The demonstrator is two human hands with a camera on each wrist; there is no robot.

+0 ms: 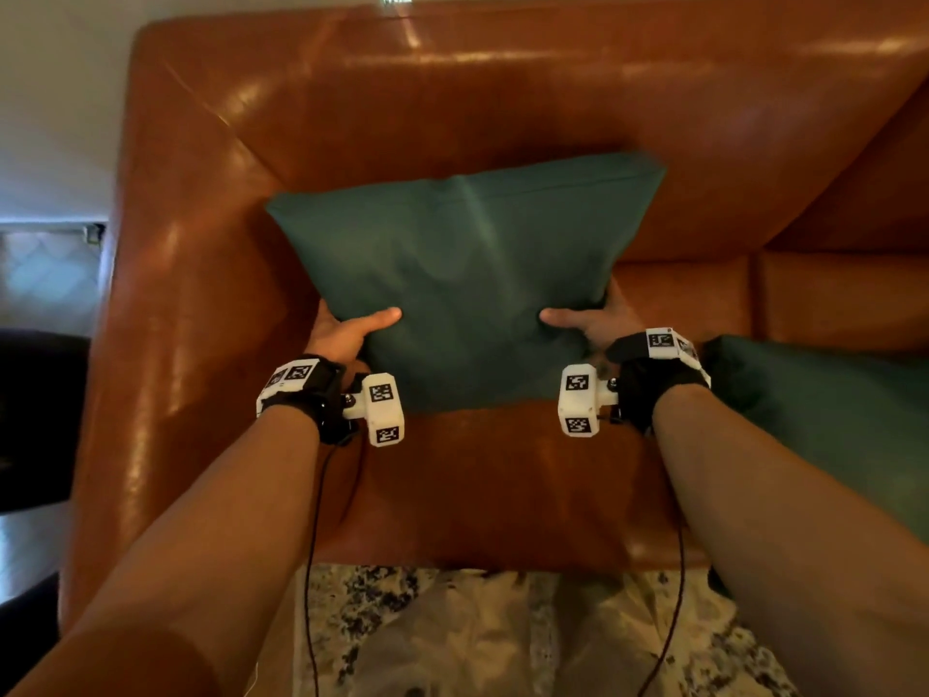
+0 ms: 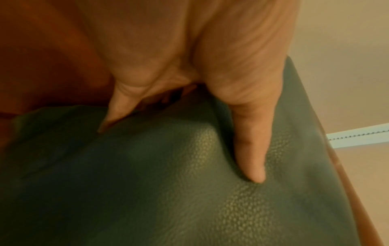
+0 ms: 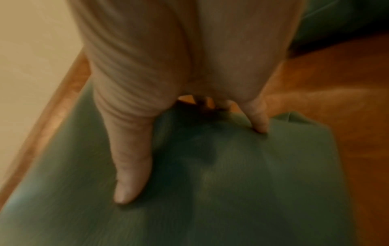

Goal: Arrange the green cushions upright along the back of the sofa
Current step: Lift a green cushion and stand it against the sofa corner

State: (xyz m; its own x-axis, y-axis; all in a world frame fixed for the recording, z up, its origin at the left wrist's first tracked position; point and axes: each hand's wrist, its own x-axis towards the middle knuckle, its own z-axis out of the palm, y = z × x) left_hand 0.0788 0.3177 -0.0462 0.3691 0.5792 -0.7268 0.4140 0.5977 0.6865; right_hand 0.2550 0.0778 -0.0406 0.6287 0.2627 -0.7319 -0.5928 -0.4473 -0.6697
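Observation:
A green cushion (image 1: 462,274) is held up over the seat of the orange leather sofa (image 1: 452,93), its top edge leaning toward the backrest in the left corner. My left hand (image 1: 347,334) grips its lower left edge, thumb on the front face and fingers behind. My right hand (image 1: 588,324) grips the lower right edge the same way. In the left wrist view the thumb (image 2: 250,149) presses into the cushion (image 2: 168,183). The right wrist view shows the thumb (image 3: 130,166) sunk into the cushion (image 3: 231,183). A second green cushion (image 1: 829,425) lies on the seat at the right.
The sofa's left armrest (image 1: 166,304) rises close beside the held cushion. A seat seam (image 1: 754,294) divides the cushions to the right. A patterned rug (image 1: 502,636) lies in front of the sofa. A dark round table (image 1: 35,420) stands at the far left.

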